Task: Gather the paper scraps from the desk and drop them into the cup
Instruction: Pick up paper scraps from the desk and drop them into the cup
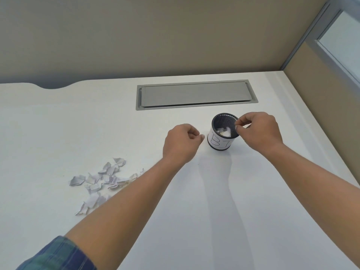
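Right hand [259, 131] pinched over the cup [223, 136] rim, contents unclear; left hand [182, 143] loosely curled.

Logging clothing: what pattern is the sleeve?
Blue-green plaid sleeve, on the left arm, head view.

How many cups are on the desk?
1. The black mesh cup stands on the white desk with paper scraps inside, between the left hand and the right hand.
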`<state>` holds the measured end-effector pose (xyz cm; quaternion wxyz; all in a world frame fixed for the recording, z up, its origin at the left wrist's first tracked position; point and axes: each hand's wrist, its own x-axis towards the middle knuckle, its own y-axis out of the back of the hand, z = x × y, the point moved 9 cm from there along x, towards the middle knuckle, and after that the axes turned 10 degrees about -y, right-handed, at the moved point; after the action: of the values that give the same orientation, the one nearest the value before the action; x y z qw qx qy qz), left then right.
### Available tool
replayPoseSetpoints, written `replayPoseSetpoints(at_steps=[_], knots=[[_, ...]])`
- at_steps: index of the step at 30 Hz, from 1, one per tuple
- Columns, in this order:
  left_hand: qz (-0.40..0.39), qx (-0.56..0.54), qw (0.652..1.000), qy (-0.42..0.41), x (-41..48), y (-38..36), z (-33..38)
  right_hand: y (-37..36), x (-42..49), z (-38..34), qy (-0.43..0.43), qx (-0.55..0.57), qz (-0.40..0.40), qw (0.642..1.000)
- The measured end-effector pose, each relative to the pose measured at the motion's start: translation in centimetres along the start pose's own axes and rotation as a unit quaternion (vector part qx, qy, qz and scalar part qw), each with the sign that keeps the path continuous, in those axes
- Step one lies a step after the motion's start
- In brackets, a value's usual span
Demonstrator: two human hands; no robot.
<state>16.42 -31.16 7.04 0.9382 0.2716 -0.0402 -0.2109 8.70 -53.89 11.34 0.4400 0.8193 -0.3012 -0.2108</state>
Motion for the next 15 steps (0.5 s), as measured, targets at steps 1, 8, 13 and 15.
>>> replayPoseSetpoints(at_steps=[1, 8, 13, 15], knots=[[0.001, 0.002, 1.0, 0.001, -0.8, 0.4, -0.5, 0.1, -0.2, -0.1, -0.002, -0.004, 0.003, 1.0], [0.073, 0.058, 0.995, 0.03, -8.4, 5.4, -6.1, -0.9, -2.8, -1.6, 0.018, 0.038, 0.0, 0.999], [0.131, 0.057, 0.987, 0.077, -15.0, 8.9, -11.1, -4.4, -6.9, -2.9, 0.032, 0.064, -0.043, 0.996], [0.149, 0.052, 0.982, 0.099, -17.3, 10.1, -13.0, -6.4, -9.0, -3.4, 0.043, 0.057, -0.068, 0.995]])
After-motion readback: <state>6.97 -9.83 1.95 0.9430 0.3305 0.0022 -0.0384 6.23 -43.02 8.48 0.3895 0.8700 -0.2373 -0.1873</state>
